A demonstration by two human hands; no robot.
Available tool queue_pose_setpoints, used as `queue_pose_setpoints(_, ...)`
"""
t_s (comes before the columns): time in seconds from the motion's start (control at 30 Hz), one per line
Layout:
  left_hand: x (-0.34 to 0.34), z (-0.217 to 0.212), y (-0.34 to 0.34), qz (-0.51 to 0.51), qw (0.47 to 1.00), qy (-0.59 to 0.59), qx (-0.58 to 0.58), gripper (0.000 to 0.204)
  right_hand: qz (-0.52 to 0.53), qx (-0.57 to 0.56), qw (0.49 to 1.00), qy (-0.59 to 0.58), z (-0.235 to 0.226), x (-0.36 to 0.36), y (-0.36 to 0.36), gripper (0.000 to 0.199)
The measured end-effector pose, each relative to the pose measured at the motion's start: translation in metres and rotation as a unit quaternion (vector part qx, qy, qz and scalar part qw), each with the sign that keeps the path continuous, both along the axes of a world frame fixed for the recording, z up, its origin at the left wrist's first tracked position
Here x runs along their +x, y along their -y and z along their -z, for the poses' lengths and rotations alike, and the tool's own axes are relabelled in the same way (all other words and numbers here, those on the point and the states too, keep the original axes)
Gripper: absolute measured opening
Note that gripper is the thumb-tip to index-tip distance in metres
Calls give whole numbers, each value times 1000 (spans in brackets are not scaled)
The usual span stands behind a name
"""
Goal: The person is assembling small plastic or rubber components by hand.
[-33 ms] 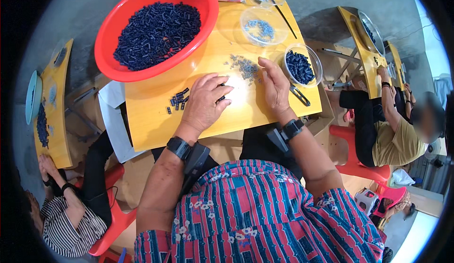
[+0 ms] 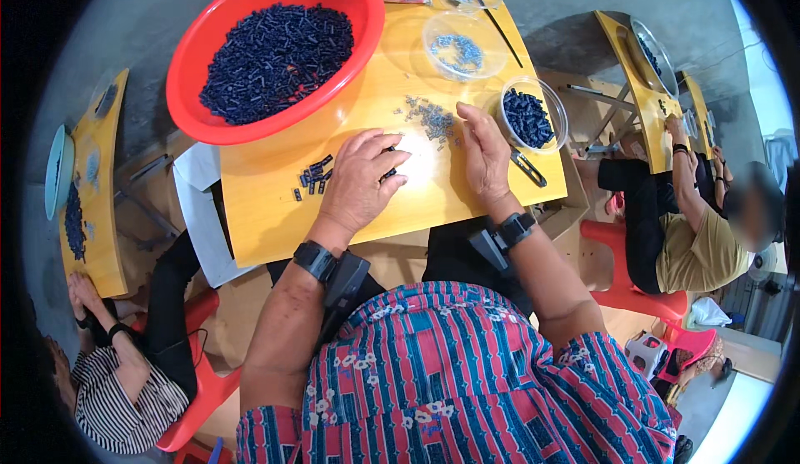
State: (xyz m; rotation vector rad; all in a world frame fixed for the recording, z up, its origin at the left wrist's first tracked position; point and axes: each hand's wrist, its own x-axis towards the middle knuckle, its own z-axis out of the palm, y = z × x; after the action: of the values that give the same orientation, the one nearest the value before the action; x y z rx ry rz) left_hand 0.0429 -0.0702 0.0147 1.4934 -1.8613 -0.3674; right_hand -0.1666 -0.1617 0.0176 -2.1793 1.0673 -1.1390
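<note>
My left hand (image 2: 358, 185) lies palm down on the yellow table (image 2: 433, 201), its fingers curled over a small dark part that peeks out at the fingertips. A few loose dark parts (image 2: 312, 176) lie just to its left. Palm down as well, my right hand (image 2: 486, 154) holds nothing, and its fingertips reach a scatter of tiny grey parts (image 2: 432, 118). Behind my left hand stands a big red basin (image 2: 350, 14) full of dark parts.
A clear bowl of dark parts (image 2: 527, 116) and a black tool (image 2: 529, 168) sit right of my right hand. A clear dish of grey parts (image 2: 462, 47) is farther back. Other people work at yellow tables to the right (image 2: 700, 239) and lower left (image 2: 125, 381).
</note>
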Motion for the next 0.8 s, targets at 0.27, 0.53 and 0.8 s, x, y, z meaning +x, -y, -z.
queue_pose_setpoints(0.27,1,3,1,-18,999,-21,-29,36,45,-88,995,-33,-3,0,-10,28)
queue_pose_setpoints(0.53,0,-2,2,-34,997,-70,-25,57,-30,-81,996,-34,4,2,-13,17)
queue_pose_setpoints(0.8,-2,-10,-9,-65,990,-91,-89,55,-57,-120,989,-62,-2,5,-15,15)
